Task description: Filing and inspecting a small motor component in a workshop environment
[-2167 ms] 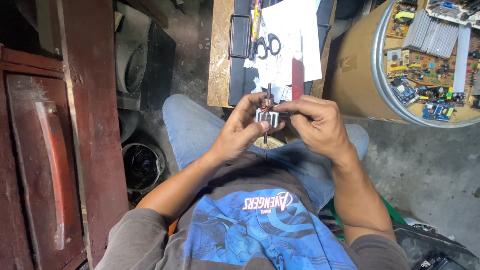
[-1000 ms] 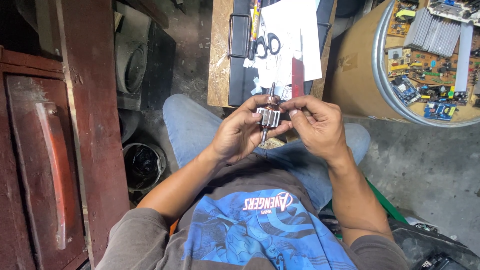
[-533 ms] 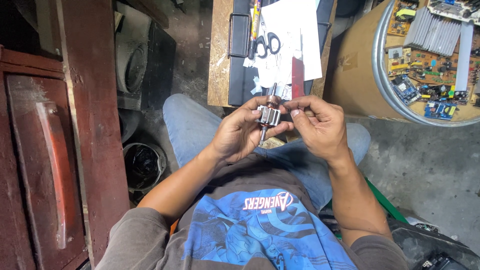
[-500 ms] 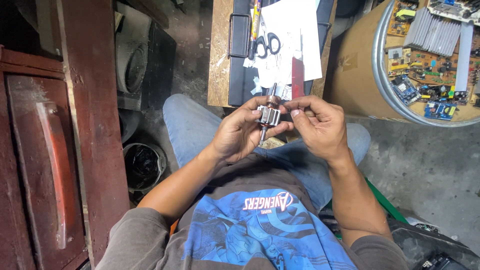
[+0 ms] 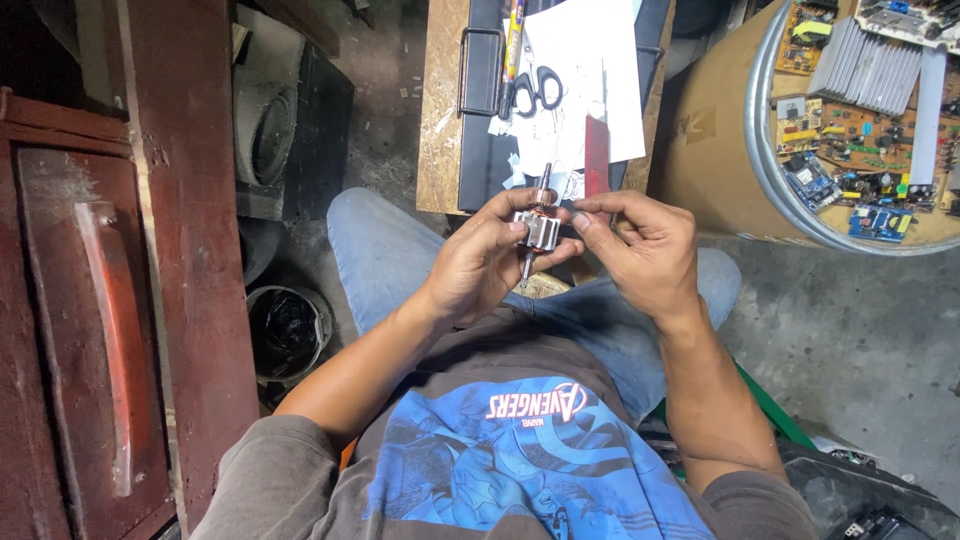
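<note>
**Two hands, one small motor armature held above the lap**

Two bare hands meet in front of the seated person's knees. The left hand [image 5: 480, 265] curls around a small motor armature [image 5: 537, 228], thumb and fingers closed on its slotted metal core; the right hand [image 5: 645, 250] pinches at the core's right side with thumb and forefinger pressed together, possibly on a fine wire, though the view is too small to confirm. The armature stands nearly upright, a thin steel shaft projecting above and below, with a copper-coloured band just over the core.

Handling, as a judgement: the part looks compact, rigid and dense for its size. The laminated core should tolerate a firm grip and is the best place to hold. The copper section and any windings are likely delicate and easily scratched or snagged. The bare shaft is smooth and may slip between fingertips.

Beyond the hands, a wooden worktop [image 5: 440, 120] carries a black flat case [image 5: 480, 150]. On the case lie white paper sheets [image 5: 590, 70], black-handled scissors [image 5: 540, 90], a yellow pen-like tool [image 5: 514, 30] and a narrow dark red strip [image 5: 597, 155].

At right, a round tan drum [image 5: 710, 130] holds green and blue circuit boards [image 5: 850, 150] and a grey finned heat sink [image 5: 865, 65]. No readable label faces the camera there. A dark red wooden cabinet [image 5: 130, 280] fills the left edge.
</note>
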